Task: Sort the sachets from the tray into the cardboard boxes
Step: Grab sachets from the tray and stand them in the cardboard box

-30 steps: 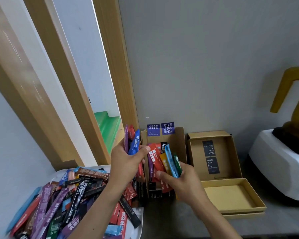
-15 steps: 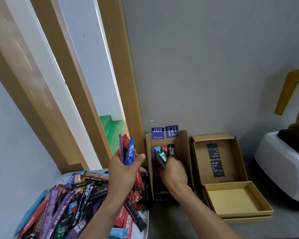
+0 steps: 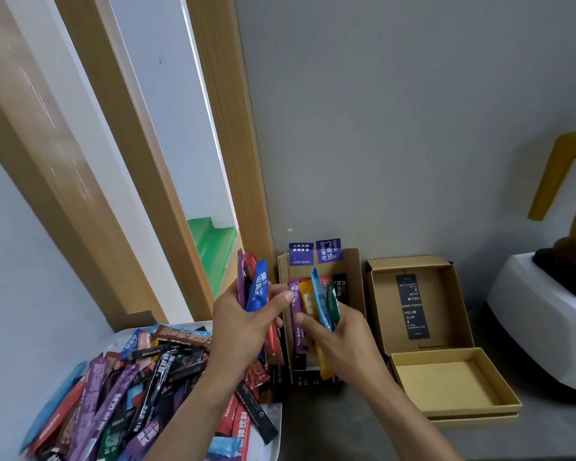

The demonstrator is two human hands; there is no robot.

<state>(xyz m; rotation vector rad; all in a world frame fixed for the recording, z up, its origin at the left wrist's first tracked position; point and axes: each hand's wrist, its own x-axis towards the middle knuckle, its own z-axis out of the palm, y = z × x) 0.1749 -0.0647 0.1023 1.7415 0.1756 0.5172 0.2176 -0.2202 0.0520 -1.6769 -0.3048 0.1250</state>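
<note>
Grey wall [image 3: 396,128] fills most of the view, and a wooden door frame [image 3: 233,144] slants down its left side to a grey worktop [image 3: 346,427]. At the worktop's right edge sits a white machine [image 3: 539,321] with a gold part on top. At lower left a white tray [image 3: 118,342] carries a loose pile of sachets [image 3: 113,394] in purple, black, red and blue. Two cardboard boxes stand side by side against the wall. One is a wide open box [image 3: 446,294] with black labels inside and a shallow section in front. To its left, just beside the tray, is a narrow box [image 3: 353,264] with two blue stickers on its back flap. The left hand [image 3: 243,327], above the tray's far corner, grips an upright bundle [image 3: 256,291] of purple, red and blue sachets. The right hand [image 3: 346,344] pinches a fan [image 3: 316,301] of purple, orange, light-blue and green sachets over the narrow box. Whether their lower ends reach inside it, I cannot tell.
</note>
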